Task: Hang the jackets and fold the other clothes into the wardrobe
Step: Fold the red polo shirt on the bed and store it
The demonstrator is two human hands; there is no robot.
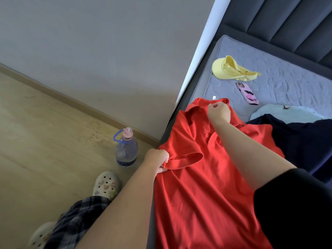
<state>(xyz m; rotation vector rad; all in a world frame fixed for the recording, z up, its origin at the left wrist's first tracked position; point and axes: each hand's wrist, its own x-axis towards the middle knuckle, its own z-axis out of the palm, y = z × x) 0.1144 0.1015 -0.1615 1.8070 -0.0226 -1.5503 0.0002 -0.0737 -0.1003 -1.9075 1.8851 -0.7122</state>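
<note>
A red polo shirt (201,186) lies face up on the bed (280,83), collar toward the headboard. My left hand (158,159) grips the hem of its left sleeve at the bed's edge. Up at the collar, my right hand (218,112) pinches the fabric with curled fingers. A dark navy garment (305,141) lies to the right of the red shirt, partly under it. A pale blue garment (280,112) sits beyond the navy one.
A yellow visor cap (231,69) and a pink patterned phone (247,93) lie on the grey mattress. A water bottle (126,150) stands on the wooden floor by the bed. My feet in white clogs (106,184) are beside it. A grey wall is at left.
</note>
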